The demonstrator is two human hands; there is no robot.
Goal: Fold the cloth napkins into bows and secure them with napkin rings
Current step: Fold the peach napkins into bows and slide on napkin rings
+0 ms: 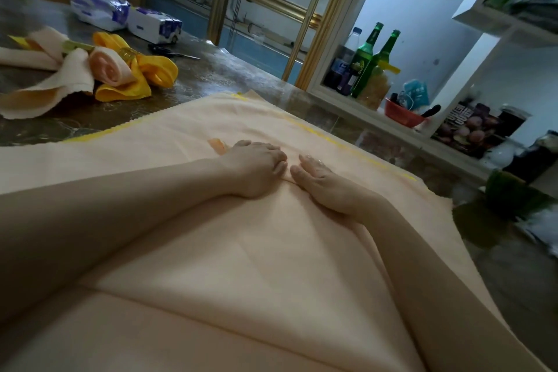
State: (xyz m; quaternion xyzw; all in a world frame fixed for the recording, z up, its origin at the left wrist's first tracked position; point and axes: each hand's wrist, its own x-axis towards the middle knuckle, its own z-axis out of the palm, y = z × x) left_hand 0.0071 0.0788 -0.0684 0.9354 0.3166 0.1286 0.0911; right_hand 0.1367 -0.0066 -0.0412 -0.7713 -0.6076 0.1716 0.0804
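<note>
- The peach napkin [241,251] lies spread flat on the table [211,75] right in front of the person, over a yellow cloth [341,143] whose edge peeks out.
- The left hand [256,166] has its fingers curled at a small raised ridge mid-cloth and seems to pinch it.
- The right hand [320,181] lies flat with straight fingers, pressing the cloth beside that ridge.
- I judge this napkin barely begun: no pleats, no bow and no ring yet.
- Two finished bows sit far left, a peach bow [60,69] and a yellow bow [145,72], each cinched by a ring [128,53].
- The napkin's right corner reaches the table's edge, so room to gather is tight there.
- There is bare tabletop ahead.
- Scissors [172,53] and tissue packs [126,13] lie well apart.
</note>
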